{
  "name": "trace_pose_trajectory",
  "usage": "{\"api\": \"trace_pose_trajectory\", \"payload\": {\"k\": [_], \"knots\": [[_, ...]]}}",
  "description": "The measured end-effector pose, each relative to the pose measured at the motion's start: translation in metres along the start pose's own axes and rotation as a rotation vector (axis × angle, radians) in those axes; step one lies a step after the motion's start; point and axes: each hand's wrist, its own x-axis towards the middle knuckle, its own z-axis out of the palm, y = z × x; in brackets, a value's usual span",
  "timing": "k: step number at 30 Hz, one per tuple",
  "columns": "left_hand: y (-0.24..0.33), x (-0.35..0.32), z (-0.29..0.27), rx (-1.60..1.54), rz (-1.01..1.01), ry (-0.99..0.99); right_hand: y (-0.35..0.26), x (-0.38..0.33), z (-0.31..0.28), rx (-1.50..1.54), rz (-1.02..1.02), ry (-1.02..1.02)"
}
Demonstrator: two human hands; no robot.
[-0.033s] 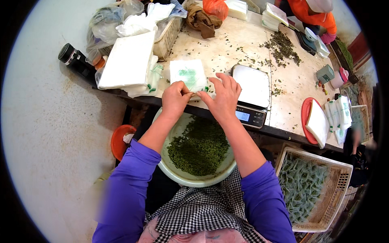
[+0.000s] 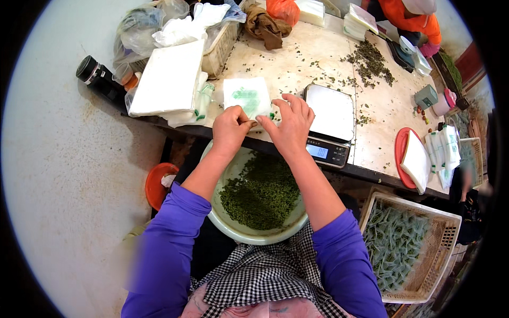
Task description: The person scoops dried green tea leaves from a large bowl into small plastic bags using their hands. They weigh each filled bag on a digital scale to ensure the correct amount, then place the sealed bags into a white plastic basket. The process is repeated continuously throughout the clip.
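Observation:
At the table's near edge lies a small stack of white plastic bags (image 2: 241, 91) with green print. My left hand (image 2: 229, 129) is closed in a pinch on the near edge of the top bag. Beside it, my right hand (image 2: 289, 126) has its fingers spread, and its thumb tip rests at the same edge, close to the left fingertips. The bag's mouth is mostly hidden by my fingers. Below my forearms, a pale round basin (image 2: 237, 233) holds a heap of small green pellets or buds (image 2: 260, 199). A digital scale (image 2: 330, 114) stands just right of my right hand.
A stack of white sheets (image 2: 167, 79) and a black flask (image 2: 98, 79) sit left. A beige crate (image 2: 445, 222) of filled clear packets stands low right. A red tray (image 2: 401, 159) holds more bags. Across the table, a person in orange (image 2: 408, 24) works near dark leaves (image 2: 374, 62).
Both hands stay nearly in place at the bag's edge. My right thumb has shifted slightly up and left, and the bag stack has moved a touch.

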Motion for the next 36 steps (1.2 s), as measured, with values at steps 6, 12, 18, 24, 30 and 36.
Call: {"api": "trace_pose_trajectory", "payload": {"k": [6,12,18,24,30,36], "knots": [[-0.005,-0.011,-0.002,-0.334,-0.078,0.098,-0.012,-0.007,0.021,0.089,0.133,0.000],[0.031,-0.040,0.009,-0.111,0.292,0.318,-0.040,-0.014,-0.006,0.464,0.329,-0.015],[0.052,-0.083,0.001,-0.173,0.288,0.267,-0.050,-0.034,-0.035,0.957,0.661,-0.089],[0.035,-0.156,0.003,0.004,0.503,0.153,-0.042,-0.124,-0.049,0.465,0.573,-0.227],[0.032,-0.196,-0.019,0.379,0.798,-0.112,-0.031,-0.195,-0.050,0.431,0.626,-0.383],[-0.003,-0.200,-0.060,0.444,0.690,-0.420,-0.009,-0.204,-0.061,0.892,0.860,-0.905]]}}
